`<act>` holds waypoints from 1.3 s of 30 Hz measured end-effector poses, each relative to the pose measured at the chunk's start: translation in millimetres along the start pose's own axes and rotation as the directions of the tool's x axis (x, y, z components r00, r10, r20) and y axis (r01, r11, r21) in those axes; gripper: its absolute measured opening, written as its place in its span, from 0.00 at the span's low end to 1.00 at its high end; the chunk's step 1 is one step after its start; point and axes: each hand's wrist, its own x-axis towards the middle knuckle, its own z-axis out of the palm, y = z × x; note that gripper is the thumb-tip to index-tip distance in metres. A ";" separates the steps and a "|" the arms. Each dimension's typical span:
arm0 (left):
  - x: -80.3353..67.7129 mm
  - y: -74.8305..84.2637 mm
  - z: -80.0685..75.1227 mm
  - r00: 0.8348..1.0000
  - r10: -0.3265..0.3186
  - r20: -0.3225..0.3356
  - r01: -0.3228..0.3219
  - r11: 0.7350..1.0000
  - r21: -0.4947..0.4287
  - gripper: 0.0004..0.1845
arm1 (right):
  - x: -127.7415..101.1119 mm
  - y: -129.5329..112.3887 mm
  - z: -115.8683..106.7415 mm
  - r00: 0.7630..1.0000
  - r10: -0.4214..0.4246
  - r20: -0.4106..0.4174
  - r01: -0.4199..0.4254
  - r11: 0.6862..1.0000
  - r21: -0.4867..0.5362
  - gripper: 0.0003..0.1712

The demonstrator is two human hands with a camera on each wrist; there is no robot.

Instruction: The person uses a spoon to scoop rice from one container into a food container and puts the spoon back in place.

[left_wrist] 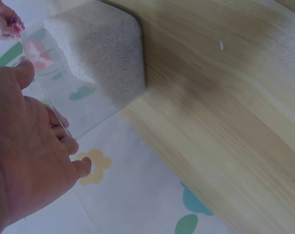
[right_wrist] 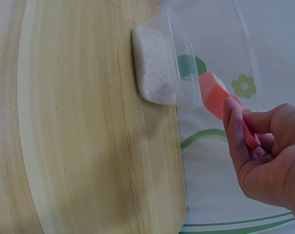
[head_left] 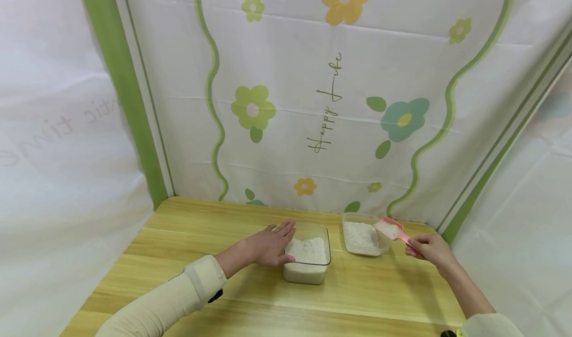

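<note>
On the wooden surface (head_left: 187, 237), largest item, backed by one flower-printed cloth (head_left: 339, 103): two clear containers, each holding white grain. Container one, the square tub (head_left: 308, 260), sits near centre; the left hand (head_left: 268, 247) lies against its left wall with fingers straight and thumb at the near edge, apparently to steady it. Container two, the rounder tub (head_left: 364, 237), stands just beside it to the right, near the surface's far right corner. One pink scoop (head_left: 390, 228), loaded with grain, hovers over the rounder tub's right rim; the right hand (head_left: 431, 250) pinches its handle between curled fingers and thumb, bowl roughly level, likely so nothing spills. Two cream sleeves, one per arm. Smallest: one stray grain (left_wrist: 221, 45) on the wood.
</note>
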 end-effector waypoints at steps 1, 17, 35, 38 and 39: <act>0.0 -0.1 0.0 1.000 0.002 -0.001 -0.002 1.000 0.002 0.44 | -0.2 -0.9 0.3 1.000 0.002 -0.005 -0.002 1.000 0.006 0.21; -0.6 -1.7 0.7 1.000 0.013 -0.012 -0.013 1.000 0.009 0.44 | 0.4 -9.7 -1.4 1.000 -0.019 -0.020 0.018 0.997 -0.078 0.22; 0.6 -2.5 0.7 1.000 0.018 -0.006 -0.017 1.000 0.017 0.44 | 4.5 -10.3 -3.3 0.998 -0.054 -0.029 0.047 0.981 -0.190 0.19; 0.9 -2.5 1.1 1.000 0.017 -0.006 -0.017 1.000 0.018 0.44 | 4.6 -10.3 -2.7 0.998 -0.061 -0.030 0.054 0.981 -0.187 0.19; 1.0 -2.5 1.4 1.000 0.017 -0.006 -0.017 1.000 0.016 0.44 | 4.5 -10.4 -2.4 0.998 -0.062 -0.031 0.055 0.980 -0.192 0.19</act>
